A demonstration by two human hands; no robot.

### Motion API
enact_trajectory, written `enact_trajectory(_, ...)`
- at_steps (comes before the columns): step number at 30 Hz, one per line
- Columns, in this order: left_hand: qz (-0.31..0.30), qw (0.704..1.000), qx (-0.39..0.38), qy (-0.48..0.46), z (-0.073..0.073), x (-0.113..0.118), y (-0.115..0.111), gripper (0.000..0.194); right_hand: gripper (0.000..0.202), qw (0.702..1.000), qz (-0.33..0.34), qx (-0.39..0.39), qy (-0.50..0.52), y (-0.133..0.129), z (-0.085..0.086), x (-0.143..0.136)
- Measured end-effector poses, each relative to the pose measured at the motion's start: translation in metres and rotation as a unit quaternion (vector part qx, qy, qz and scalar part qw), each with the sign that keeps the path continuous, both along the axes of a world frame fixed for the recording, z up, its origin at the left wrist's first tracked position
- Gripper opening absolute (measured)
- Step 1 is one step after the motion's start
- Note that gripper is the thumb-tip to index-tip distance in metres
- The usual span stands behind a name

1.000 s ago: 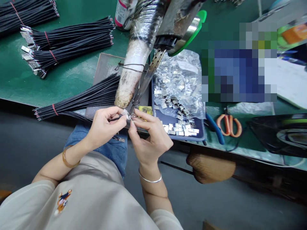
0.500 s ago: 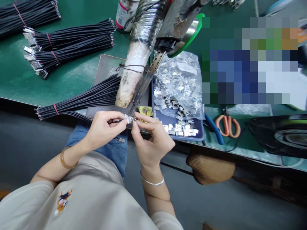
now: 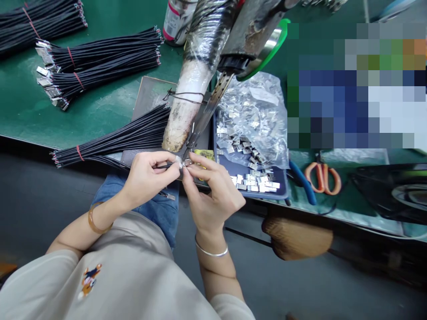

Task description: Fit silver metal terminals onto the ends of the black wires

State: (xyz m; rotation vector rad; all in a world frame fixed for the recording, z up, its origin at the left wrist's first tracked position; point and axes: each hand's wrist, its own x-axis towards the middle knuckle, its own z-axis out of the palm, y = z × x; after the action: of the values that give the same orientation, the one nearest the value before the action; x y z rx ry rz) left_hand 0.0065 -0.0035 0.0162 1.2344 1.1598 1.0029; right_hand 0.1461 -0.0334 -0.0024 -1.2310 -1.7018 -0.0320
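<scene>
My left hand (image 3: pixel 143 180) is closed in a pinch on the end of a black cable (image 3: pixel 162 167); something whitish wraps a fingertip there. Facing it, my right hand (image 3: pixel 213 189) pinches a small metal connector (image 3: pixel 187 162) between thumb and forefinger, right at the cable's end. The fingers hide most of that joint, so I cannot tell whether the two touch. Just above my fingertips points the tip of a soldering iron (image 3: pixel 208 109), mounted beside a plastic-wrapped hose (image 3: pixel 187 93). A tied bundle of black cables (image 3: pixel 130 131) lies to the left on a dark board (image 3: pixel 147 91).
A blue tray (image 3: pixel 283 189) holds loose metal connectors (image 3: pixel 255 182) and a clear bag (image 3: pixel 260 102) of more. Right of it lie blue-handled pliers (image 3: pixel 302 180) and orange-handled scissors (image 3: pixel 323 178). Finished-looking cable bundles (image 3: pixel 100 66) and a jar (image 3: pixel 173 24) stand farther back.
The whole view has shifted slightly, moving the scene a little to the right. Both hands keep their pinches at nearly the same place under the soldering iron's tip.
</scene>
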Motion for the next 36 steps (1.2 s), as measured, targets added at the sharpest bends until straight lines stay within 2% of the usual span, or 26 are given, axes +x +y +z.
enact_trajectory(10, -0.075, 0.996, -0.005, 0.039, -0.003, -0.008, 0.002, 0.019, 0.017, 0.998, 0.028, 0.016, -0.053, -0.006, -0.004, 0.008)
enact_trajectory(14, -0.146, 0.989, -0.036, -0.009, 0.004, -0.015, 0.004, 0.02, 0.012, 0.994, 0.056, 0.042, -0.082, -0.005, -0.01, 0.012)
enact_trajectory(17, -0.198, 0.979, -0.037, -0.013, 0.011, -0.022, 0.004, 0.019, 0.009, 0.995, 0.079, 0.04, -0.054, -0.006, -0.012, 0.012)
enact_trajectory(20, -0.189, 0.981, 0.029, 0.044, 0.016, -0.028, 0.0, 0.013, 0.007, 0.995, 0.064, -0.019, 0.069, -0.008, -0.009, 0.009)
enact_trajectory(23, -0.185, 0.973, 0.109, 0.085, 0.017, -0.032, -0.006, 0.015, 0.012, 0.965, 0.096, -0.16, 0.182, -0.009, -0.004, 0.007)
enact_trajectory(25, -0.196, 0.973, 0.1, 0.066, 0.013, -0.033, -0.008, 0.017, 0.013, 0.951, 0.111, -0.213, 0.194, -0.01, -0.002, 0.006)
enact_trajectory(27, -0.193, 0.979, 0.057, 0.03, 0.008, -0.034, -0.009, 0.018, 0.009, 0.972, 0.06, -0.162, 0.158, -0.013, -0.002, 0.007)
enact_trajectory(29, -0.182, 0.983, 0.022, -0.005, 0.003, -0.035, -0.008, 0.019, 0.003, 0.994, -0.007, -0.062, 0.087, -0.016, -0.003, 0.007)
enact_trajectory(30, -0.18, 0.983, 0.013, -0.018, 0.001, -0.035, -0.007, 0.019, 0.005, 0.999, -0.019, -0.021, 0.046, -0.017, -0.004, 0.007)
enact_trajectory(33, -0.182, 0.982, 0.007, -0.037, -0.002, -0.035, -0.005, 0.019, 0.009, 0.998, 0.006, 0.02, -0.052, -0.018, -0.004, 0.003)
enact_trajectory(36, -0.187, 0.981, 0.002, -0.045, -0.002, -0.034, -0.003, 0.018, 0.004, 0.997, 0.029, -0.01, -0.066, -0.017, -0.004, -0.002)
